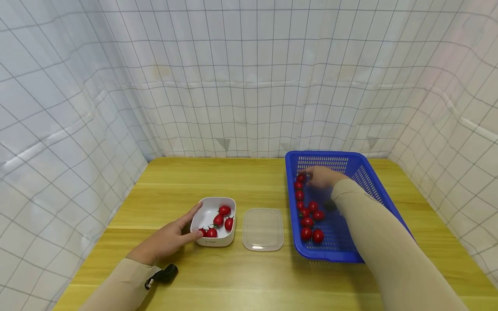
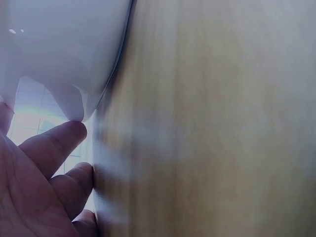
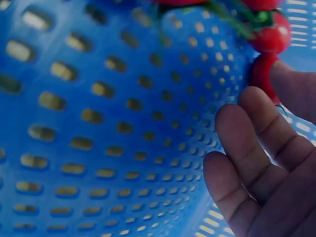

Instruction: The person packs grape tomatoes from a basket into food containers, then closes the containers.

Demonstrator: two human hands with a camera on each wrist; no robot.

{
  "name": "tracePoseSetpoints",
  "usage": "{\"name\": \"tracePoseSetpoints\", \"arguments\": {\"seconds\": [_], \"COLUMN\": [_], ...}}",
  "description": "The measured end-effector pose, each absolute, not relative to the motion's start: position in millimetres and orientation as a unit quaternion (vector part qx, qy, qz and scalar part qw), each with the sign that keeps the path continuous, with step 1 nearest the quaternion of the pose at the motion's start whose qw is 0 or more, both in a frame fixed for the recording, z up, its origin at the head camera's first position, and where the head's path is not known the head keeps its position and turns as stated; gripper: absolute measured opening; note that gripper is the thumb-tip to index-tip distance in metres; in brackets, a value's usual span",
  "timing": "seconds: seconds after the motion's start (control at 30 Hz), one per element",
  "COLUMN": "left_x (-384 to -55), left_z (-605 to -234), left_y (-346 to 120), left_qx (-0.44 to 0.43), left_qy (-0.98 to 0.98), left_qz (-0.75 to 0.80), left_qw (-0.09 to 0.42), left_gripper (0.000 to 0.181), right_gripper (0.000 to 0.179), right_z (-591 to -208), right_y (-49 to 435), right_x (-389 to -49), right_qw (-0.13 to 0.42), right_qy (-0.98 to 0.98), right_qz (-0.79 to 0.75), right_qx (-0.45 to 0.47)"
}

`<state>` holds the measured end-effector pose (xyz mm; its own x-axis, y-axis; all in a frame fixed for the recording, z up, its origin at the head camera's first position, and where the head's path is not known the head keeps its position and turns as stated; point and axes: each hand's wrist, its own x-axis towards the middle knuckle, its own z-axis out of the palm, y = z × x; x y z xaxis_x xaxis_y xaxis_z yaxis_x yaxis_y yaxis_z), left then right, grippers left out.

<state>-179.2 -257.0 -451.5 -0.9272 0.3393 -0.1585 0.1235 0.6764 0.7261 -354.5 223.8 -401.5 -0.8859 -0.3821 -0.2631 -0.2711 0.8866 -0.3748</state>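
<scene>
My left hand holds the left side of a white plastic box, thumb at its front corner and index finger along the back left rim. Several red cherry tomatoes lie in the box. In the left wrist view, fingertips touch the box's lower side. My right hand reaches into the far left corner of a blue plastic basket. There its thumb and index finger pinch a cherry tomato. The other fingers are loosely bent beside the basket's slotted wall.
A clear, flat lid lies on the wooden table between the box and basket. More cherry tomatoes line the basket's left side. A white gridded curtain surrounds the back and sides of the table.
</scene>
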Motion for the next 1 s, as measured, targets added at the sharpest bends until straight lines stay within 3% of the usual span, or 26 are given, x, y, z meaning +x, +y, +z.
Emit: {"name": "tracePoseSetpoints", "arguments": {"seconds": [0.3, 1.0], "left_x": [-179, -180], "left_z": [-451, -453], "left_y": [-256, -256], "left_qx": [0.121, 0.123], "left_qy": [0.906, 0.902], "left_qz": [0.380, 0.385], "left_qw": [0.143, 0.148], "left_gripper": [0.083, 0.083], "right_gripper": [0.049, 0.045], "right_z": [-407, -415], "right_y": [228, 237], "right_x": [-356, -359], "right_qw": [0.156, 0.159], "right_qy": [0.958, 0.961], "right_qz": [-0.158, -0.170], "right_qx": [-0.181, -0.151]}}
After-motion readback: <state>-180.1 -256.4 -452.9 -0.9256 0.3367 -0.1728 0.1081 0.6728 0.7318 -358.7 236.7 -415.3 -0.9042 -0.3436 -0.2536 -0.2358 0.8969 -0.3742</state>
